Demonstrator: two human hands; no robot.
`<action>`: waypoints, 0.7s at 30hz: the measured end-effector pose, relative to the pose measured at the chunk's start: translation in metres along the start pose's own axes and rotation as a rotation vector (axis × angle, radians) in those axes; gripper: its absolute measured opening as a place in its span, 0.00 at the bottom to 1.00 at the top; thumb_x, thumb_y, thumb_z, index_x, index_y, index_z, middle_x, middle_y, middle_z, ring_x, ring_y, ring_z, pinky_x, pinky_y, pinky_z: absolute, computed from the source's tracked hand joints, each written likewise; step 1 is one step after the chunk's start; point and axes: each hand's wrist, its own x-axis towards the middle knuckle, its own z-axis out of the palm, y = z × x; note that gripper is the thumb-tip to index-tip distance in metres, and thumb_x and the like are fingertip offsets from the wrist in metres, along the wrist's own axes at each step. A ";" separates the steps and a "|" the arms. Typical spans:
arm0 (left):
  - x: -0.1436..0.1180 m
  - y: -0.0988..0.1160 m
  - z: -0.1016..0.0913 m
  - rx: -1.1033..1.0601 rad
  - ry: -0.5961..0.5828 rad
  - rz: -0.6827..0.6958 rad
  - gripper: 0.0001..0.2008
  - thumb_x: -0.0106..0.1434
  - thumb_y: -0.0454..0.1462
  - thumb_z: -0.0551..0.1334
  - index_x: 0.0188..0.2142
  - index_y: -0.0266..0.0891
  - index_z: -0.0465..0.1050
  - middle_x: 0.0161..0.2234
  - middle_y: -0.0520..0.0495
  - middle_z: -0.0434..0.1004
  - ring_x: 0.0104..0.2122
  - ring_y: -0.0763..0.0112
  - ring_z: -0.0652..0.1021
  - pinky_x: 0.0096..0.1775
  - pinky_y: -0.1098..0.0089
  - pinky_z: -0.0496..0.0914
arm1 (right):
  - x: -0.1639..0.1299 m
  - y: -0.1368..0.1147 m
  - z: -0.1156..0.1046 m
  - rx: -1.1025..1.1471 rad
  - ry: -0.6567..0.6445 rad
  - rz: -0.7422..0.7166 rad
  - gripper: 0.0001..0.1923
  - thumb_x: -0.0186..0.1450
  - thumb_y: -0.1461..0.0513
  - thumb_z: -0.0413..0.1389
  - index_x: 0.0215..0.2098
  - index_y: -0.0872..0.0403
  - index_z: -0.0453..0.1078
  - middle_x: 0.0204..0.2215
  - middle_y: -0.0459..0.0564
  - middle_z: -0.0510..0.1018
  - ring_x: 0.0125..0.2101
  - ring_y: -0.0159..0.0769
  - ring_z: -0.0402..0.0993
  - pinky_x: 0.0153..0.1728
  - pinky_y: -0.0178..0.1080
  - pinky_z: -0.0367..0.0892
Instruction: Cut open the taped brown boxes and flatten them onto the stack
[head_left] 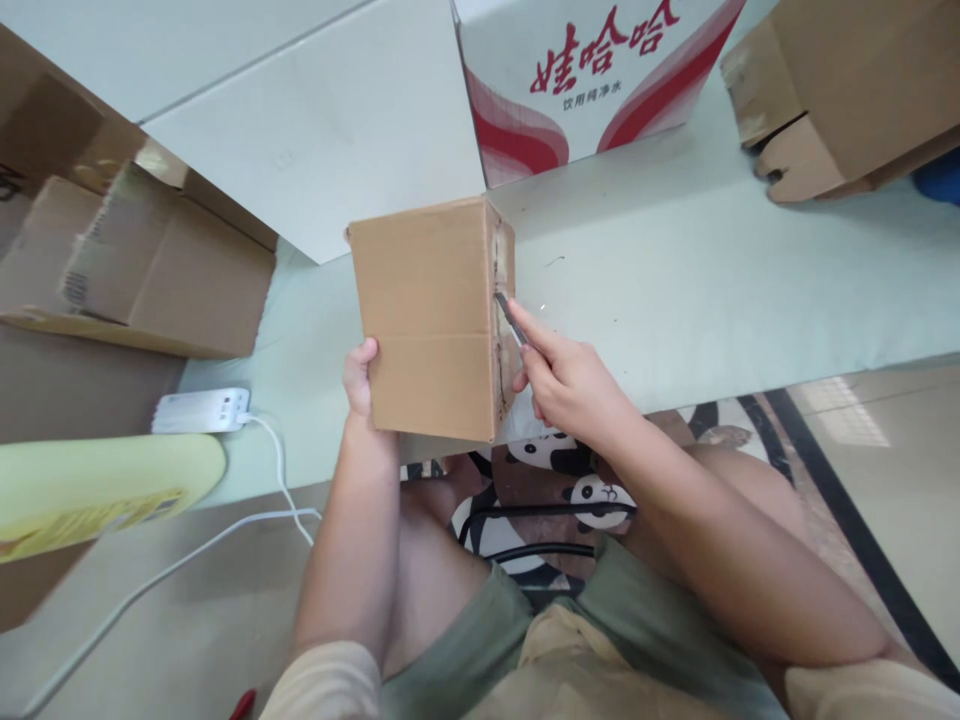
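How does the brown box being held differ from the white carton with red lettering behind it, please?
The brown box shows a plain large face; the white carton carries red lettering and wavy red bands.
The brown box is held by the left hand, with the knife in the right hand at its side; neither hand touches the white carton.
Both have flat faces and straight edges.
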 end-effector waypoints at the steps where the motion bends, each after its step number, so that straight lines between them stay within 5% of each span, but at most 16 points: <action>1: 0.001 0.000 0.000 -0.011 -0.004 -0.009 0.20 0.54 0.53 0.67 0.41 0.45 0.79 0.38 0.45 0.85 0.55 0.45 0.81 0.54 0.51 0.78 | 0.000 -0.001 0.001 -0.002 -0.010 0.004 0.33 0.73 0.62 0.46 0.75 0.48 0.57 0.28 0.48 0.80 0.24 0.36 0.73 0.26 0.39 0.74; 11: -0.002 0.004 0.006 -0.090 0.007 -0.007 0.22 0.54 0.50 0.69 0.44 0.40 0.78 0.39 0.46 0.86 0.49 0.51 0.83 0.52 0.58 0.75 | -0.003 -0.001 0.007 0.036 -0.069 0.014 0.33 0.71 0.63 0.46 0.75 0.49 0.59 0.27 0.47 0.80 0.27 0.37 0.77 0.29 0.40 0.75; 21: -0.003 0.006 0.008 -0.121 -0.032 0.050 0.22 0.56 0.51 0.67 0.46 0.42 0.79 0.40 0.48 0.86 0.43 0.57 0.82 0.49 0.60 0.74 | -0.007 -0.008 0.000 0.090 -0.140 0.001 0.34 0.72 0.63 0.46 0.75 0.48 0.56 0.28 0.44 0.80 0.19 0.28 0.65 0.23 0.34 0.67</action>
